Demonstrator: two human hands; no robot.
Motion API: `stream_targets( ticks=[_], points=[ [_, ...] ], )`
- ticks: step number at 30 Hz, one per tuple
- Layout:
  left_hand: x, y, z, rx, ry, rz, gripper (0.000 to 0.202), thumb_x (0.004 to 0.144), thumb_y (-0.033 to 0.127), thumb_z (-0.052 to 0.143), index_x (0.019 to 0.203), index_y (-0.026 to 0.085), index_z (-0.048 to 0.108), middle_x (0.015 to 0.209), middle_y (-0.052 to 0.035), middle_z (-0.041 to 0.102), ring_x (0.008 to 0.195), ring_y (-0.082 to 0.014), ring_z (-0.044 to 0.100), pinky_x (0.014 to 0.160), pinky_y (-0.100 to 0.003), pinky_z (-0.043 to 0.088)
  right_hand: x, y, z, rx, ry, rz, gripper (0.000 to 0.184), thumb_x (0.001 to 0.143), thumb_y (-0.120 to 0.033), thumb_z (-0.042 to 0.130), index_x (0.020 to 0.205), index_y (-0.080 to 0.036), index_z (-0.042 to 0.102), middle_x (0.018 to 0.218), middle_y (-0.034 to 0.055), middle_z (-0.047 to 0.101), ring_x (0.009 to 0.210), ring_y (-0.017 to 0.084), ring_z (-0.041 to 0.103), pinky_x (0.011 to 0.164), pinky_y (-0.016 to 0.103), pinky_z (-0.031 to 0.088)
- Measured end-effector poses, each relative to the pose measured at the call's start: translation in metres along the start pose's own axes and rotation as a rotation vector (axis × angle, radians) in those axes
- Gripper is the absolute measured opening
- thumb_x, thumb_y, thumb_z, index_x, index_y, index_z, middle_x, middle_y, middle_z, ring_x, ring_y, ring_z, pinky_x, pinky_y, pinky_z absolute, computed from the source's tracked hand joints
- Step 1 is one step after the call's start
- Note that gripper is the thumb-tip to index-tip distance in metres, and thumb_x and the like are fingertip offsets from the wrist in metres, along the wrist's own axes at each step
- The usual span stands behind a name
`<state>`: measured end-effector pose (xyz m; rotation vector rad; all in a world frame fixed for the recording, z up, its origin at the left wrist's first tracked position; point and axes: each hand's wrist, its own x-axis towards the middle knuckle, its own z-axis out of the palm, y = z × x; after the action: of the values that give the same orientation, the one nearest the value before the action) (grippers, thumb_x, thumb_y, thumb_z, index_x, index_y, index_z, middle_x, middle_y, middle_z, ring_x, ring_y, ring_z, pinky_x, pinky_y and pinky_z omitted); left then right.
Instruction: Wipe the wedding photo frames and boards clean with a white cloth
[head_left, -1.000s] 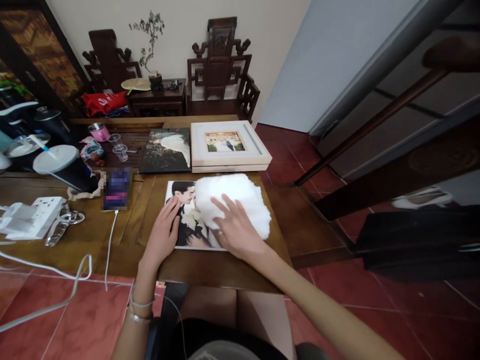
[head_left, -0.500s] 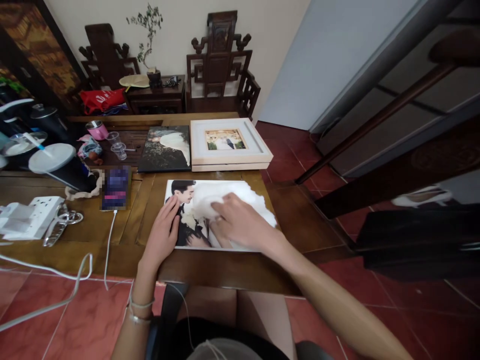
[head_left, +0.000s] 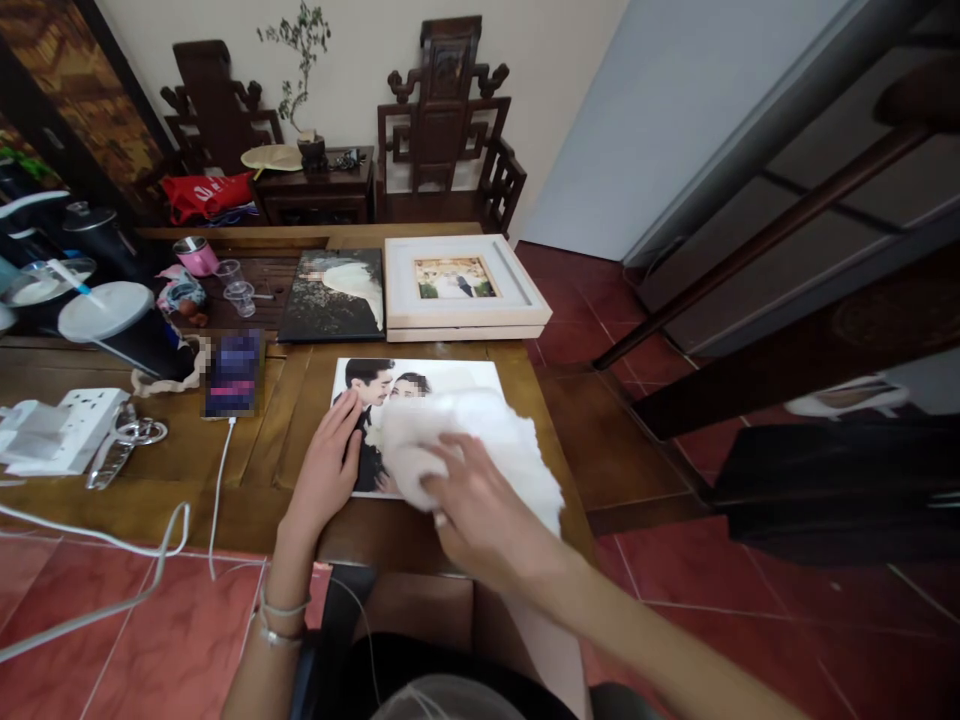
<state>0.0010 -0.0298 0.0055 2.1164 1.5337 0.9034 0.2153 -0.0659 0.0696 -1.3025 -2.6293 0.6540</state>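
Wooden table (head_left: 247, 505) across frame centre. Photo (head_left: 375, 387) lies flat mid-frame; my left hand (head_left: 326, 450) rests unclenched on its left edge, right hand (head_left: 484, 510) grasps bunched white cloth (head_left: 499, 430). Step appears: wiping; next stroke likely needs steady bracing. Cloth hides photo's lower right; right hand blurred.

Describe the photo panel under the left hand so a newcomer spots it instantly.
Find the wooden table, then its right end, at the near edge. There the photo panel lies under the left hand, nearer than the dark panel and the pale framed picture. Unlike those two, it shows a couple in close-up on white, and a white cloth partly covers it.
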Motion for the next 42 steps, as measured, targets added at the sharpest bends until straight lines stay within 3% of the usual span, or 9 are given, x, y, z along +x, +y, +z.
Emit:
stream_targets(
  ticks=[4,7,13,16,19,22,28,33,42],
  points=[
    [0.0,0.0,0.001,0.006,0.002,-0.003,0.046,0.098,0.024,0.035,0.143,0.023,0.038,0.152,-0.0063,0.036,0.142,-0.0206,0.028,0.117,-0.046,0.023,-0.041,-0.02,0.003,0.091,-0.04,-0.042,0.038,0.062,-0.003,0.047,0.09,-0.02,0.066,0.13,0.0088,0.052,0.13,0.035,0.03,0.106,0.056,0.03],
    [0.0,-0.002,0.001,0.011,-0.007,-0.003,0.046,0.098,0.024,0.034,0.143,0.021,0.038,0.152,-0.0072,0.035,0.142,-0.0201,0.027,0.118,-0.045,0.023,-0.035,-0.022,-0.007,0.084,-0.026,-0.021,0.033,0.066,-0.001,0.045,0.086,-0.018,0.064,0.124,0.0107,0.055,0.123,0.032,0.038,0.101,0.05,0.037],
    [-0.001,-0.005,0.002,0.009,0.011,0.035,0.046,0.098,0.023,0.034,0.144,0.02,0.037,0.152,-0.0083,0.035,0.142,-0.0198,0.028,0.117,-0.045,0.024,0.048,0.006,-0.034,-0.056,0.0,0.099,0.022,0.081,-0.009,0.042,0.091,-0.014,0.061,0.096,0.0143,0.061,0.097,0.028,0.052,0.082,0.038,0.043],
    [-0.001,-0.005,0.002,0.008,0.019,0.045,0.046,0.098,0.023,0.035,0.143,0.02,0.038,0.151,-0.0089,0.036,0.142,-0.0199,0.028,0.117,-0.046,0.025,0.091,0.018,-0.044,-0.084,0.004,0.16,0.024,0.082,-0.01,0.042,0.095,-0.014,0.062,0.097,0.014,0.062,0.099,0.029,0.051,0.079,0.038,0.042],
    [-0.002,-0.005,0.002,0.002,0.023,0.047,0.045,0.098,0.023,0.035,0.143,0.021,0.038,0.151,-0.0084,0.036,0.142,-0.0199,0.028,0.117,-0.047,0.025,0.11,0.022,-0.042,-0.096,0.009,0.178,0.027,0.081,-0.011,0.043,0.101,-0.014,0.062,0.105,0.0152,0.062,0.106,0.033,0.047,0.084,0.043,0.04],
    [-0.001,-0.004,0.002,0.0,0.027,0.042,0.045,0.098,0.022,0.034,0.143,0.021,0.037,0.151,-0.0083,0.036,0.142,-0.0193,0.028,0.117,-0.046,0.025,0.093,0.017,-0.027,-0.104,0.014,0.149,0.026,0.079,-0.011,0.045,0.098,-0.015,0.063,0.107,0.0158,0.061,0.11,0.035,0.044,0.09,0.049,0.038],
    [0.0,-0.001,0.001,0.007,0.009,0.019,0.046,0.097,0.022,0.034,0.143,0.02,0.038,0.151,-0.0089,0.036,0.142,-0.0203,0.028,0.117,-0.047,0.024,-0.003,-0.009,0.013,0.029,0.042,-0.103,0.031,0.066,-0.005,0.049,0.089,-0.018,0.065,0.127,0.0122,0.052,0.126,0.036,0.031,0.105,0.061,0.026],
    [0.0,-0.002,0.002,-0.005,-0.001,0.005,0.046,0.097,0.023,0.035,0.143,0.022,0.037,0.152,-0.0074,0.036,0.142,-0.0206,0.027,0.117,-0.048,0.023,-0.032,-0.017,0.011,0.06,0.031,-0.114,0.033,0.061,0.0,0.046,0.083,-0.018,0.064,0.125,0.0122,0.053,0.128,0.034,0.03,0.106,0.06,0.028],
    [-0.001,-0.002,0.002,-0.042,0.038,0.018,0.044,0.099,0.028,0.033,0.142,0.02,0.04,0.15,-0.009,0.038,0.141,-0.0193,0.031,0.117,-0.045,0.024,0.068,0.009,-0.033,-0.137,0.064,0.159,0.029,0.079,-0.006,0.04,0.096,-0.013,0.063,0.099,0.0161,0.061,0.105,0.033,0.046,0.09,0.051,0.042]
  ],
)
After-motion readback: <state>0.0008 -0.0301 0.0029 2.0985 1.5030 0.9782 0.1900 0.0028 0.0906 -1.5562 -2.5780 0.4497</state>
